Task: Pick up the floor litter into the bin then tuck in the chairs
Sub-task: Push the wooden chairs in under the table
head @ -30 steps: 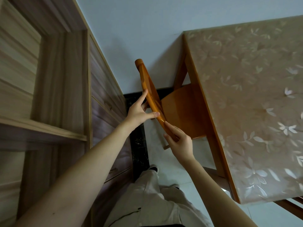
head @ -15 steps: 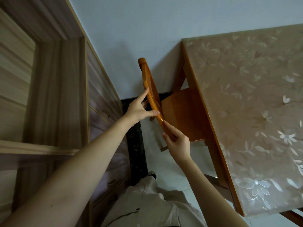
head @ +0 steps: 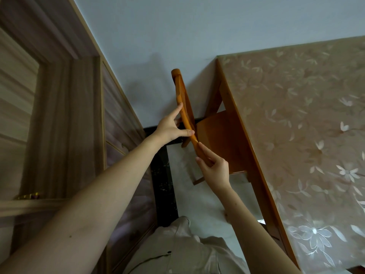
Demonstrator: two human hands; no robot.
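Gripping glossy orange-brown wooden chair [head: 180, 89] by curved top rail, pinched between left hand [head: 169, 129] thumb and fingers, clamped lower by right hand [head: 216, 169] fingers, seat under table [head: 296, 115].

Person wearing beige trousers [head: 183, 252]
The loose, creased trousers are showing one small dark button [head: 169, 252]; both forearms [head: 110, 186] are going bare.

Eased the chair backrest [head: 182, 107] a little nearer the desk [head: 296, 119] edge, narrowing the gap between them; slid the seat [head: 219, 139] slightly further beneath; carried left hand [head: 169, 129] and right hand [head: 215, 169] along with the rail, grip unaltered; tilted the view upward, dropping the cabinet shelf [head: 29, 206] lower in frame and bringing a brass hinge [head: 27, 195] into sight.
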